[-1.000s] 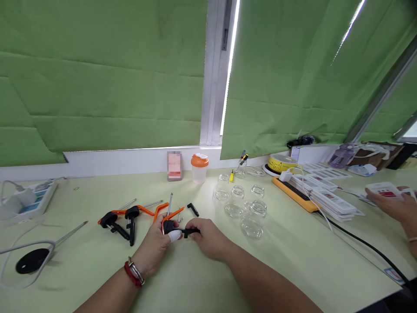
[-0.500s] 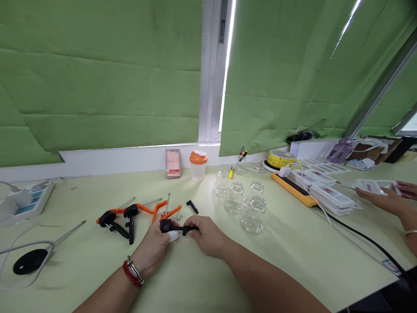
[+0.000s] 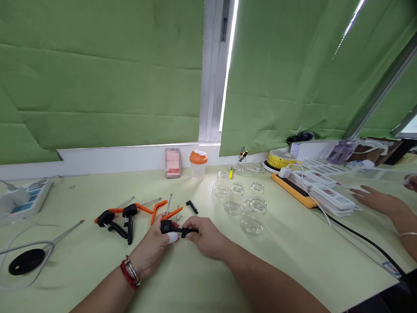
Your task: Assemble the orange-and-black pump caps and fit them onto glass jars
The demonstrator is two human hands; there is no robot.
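Note:
Both my hands hold a black-and-orange part with a round black cap [image 3: 166, 226], just in front of the similar parts on the table. My left hand [image 3: 155, 241] is closed around the cap end, its thumb wrapped in white. From there an orange arm [image 3: 172, 213] and a thin metal rod [image 3: 169, 203] point away from me. My right hand [image 3: 206, 237] pinches the black handle [image 3: 185, 231] on the right side; its fingers hide part of it. A loose black handle piece [image 3: 192, 206] lies beyond my hands, beside small metal pieces [image 3: 178, 213].
Two similar black-and-orange parts [image 3: 112, 224] lie left of my hands. Several glass jars [image 3: 251, 221] stand to the right. An orange-lidded cup [image 3: 198, 166] is at the back. Further right are an orange power strip [image 3: 295, 190], stacked white cards [image 3: 335, 200] and another person's hand [image 3: 374, 200].
My hands keep nearly the same grip on the part, with only slight finger movement. At the right, the other person's nearer hand has opened and no longer grips the clear case.

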